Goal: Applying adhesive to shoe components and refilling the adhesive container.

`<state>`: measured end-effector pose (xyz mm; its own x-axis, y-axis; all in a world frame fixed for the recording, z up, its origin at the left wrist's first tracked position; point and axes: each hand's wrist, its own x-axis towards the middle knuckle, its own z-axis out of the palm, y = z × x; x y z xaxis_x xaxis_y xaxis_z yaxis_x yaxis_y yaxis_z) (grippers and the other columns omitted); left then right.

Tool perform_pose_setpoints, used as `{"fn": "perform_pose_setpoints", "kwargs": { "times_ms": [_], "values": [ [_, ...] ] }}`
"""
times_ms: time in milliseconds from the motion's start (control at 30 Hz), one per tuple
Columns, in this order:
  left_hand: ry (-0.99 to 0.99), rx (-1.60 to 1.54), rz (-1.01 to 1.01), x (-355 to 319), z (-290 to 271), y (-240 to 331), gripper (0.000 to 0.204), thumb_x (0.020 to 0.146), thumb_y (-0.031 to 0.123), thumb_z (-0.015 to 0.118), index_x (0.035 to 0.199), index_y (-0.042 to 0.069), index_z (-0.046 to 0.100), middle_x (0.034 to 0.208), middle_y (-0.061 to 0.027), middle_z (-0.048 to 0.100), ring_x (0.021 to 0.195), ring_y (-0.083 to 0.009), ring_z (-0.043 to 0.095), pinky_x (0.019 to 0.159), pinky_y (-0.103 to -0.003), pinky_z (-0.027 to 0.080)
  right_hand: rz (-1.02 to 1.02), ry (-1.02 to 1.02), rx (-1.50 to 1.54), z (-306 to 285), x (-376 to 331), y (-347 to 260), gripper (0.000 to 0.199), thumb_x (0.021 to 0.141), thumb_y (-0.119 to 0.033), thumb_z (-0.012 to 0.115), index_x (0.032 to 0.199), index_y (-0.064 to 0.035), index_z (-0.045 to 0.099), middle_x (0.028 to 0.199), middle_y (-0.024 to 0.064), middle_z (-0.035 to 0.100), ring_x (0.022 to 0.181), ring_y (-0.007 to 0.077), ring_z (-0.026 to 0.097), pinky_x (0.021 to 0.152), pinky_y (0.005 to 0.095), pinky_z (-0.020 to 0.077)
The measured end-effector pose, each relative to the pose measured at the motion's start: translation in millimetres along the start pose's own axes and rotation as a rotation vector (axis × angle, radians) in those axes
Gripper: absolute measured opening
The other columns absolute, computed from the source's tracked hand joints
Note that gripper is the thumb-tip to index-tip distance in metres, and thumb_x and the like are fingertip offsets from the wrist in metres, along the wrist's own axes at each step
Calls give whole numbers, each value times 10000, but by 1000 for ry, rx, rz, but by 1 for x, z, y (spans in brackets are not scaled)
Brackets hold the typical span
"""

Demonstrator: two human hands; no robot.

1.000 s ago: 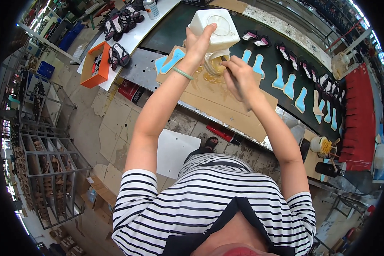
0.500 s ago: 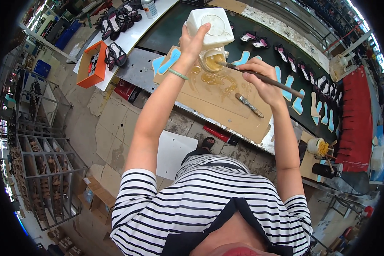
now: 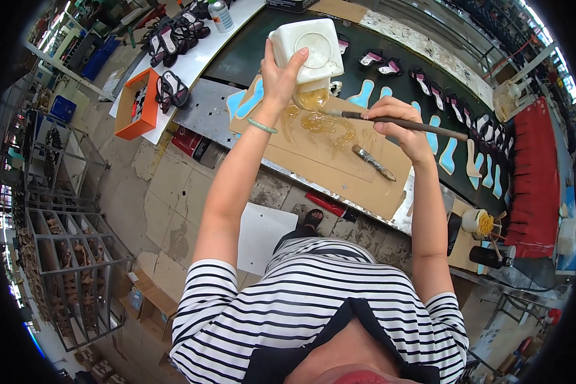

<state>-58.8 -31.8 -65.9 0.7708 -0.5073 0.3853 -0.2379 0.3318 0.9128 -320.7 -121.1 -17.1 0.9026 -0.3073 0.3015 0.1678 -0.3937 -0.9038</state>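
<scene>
My left hand point(image 3: 280, 77) grips a white square plastic jug point(image 3: 313, 48), tipped with its base up and its mouth down over the cardboard sheet point(image 3: 301, 159). Amber glue point(image 3: 313, 97) shows at the mouth, and more glue point(image 3: 331, 128) lies in wet swirls on the cardboard. In my right hand point(image 3: 400, 127) is a long dark-handled brush point(image 3: 443, 132), its bristles pointing left, just below the jug's mouth. Whether the bristles touch the glue I cannot tell. A second, glue-stained brush point(image 3: 374, 162) lies on the cardboard, touched by neither hand.
Light blue insoles point(image 3: 363, 94) and rows of black sandals point(image 3: 421, 80) lie on the dark green table point(image 3: 237, 57). An orange box point(image 3: 136, 109) sits at the left beside sandals and a spray bottle point(image 3: 221, 16). A tub point(image 3: 473, 221) stands at the right.
The brush has come out of the jug's mouth, lower and to the right. My left hand has shifted slightly left and down with the jug.
</scene>
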Motion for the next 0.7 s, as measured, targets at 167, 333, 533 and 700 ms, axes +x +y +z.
{"fn": "perform_pose_setpoints", "kwargs": {
  "times_ms": [167,333,533,700],
  "values": [
    [-22,42,41,-4,2,4,986,735,445,743,1400,-95,256,1157,-234,465,1058,-299,504,924,-375,418,-70,189,-196,26,7,12,221,735,-48,623,938,1,693,833,74,609,756,167,567,668,280,452],
    [-63,40,48,-17,9,13,1001,745,446,738,1412,-93,222,1179,-216,407,1102,-288,448,965,-376,379,-65,228,-194,32,15,32,219,750,-40,605,951,6,679,824,75,596,722,163,558,661,279,448],
    [-102,-32,86,-24,12,20,984,772,415,727,1424,-90,190,1176,-179,381,1111,-272,430,978,-373,366,140,166,265,5,20,44,267,685,-1,591,927,51,692,844,68,599,783,149,551,695,254,435],
    [-85,-34,117,-18,4,5,978,782,402,727,1432,-80,179,1168,-162,384,1119,-266,432,973,-369,372,155,-15,227,5,5,34,253,669,-1,603,900,43,696,814,65,600,792,154,545,714,257,425]
  ]
}}
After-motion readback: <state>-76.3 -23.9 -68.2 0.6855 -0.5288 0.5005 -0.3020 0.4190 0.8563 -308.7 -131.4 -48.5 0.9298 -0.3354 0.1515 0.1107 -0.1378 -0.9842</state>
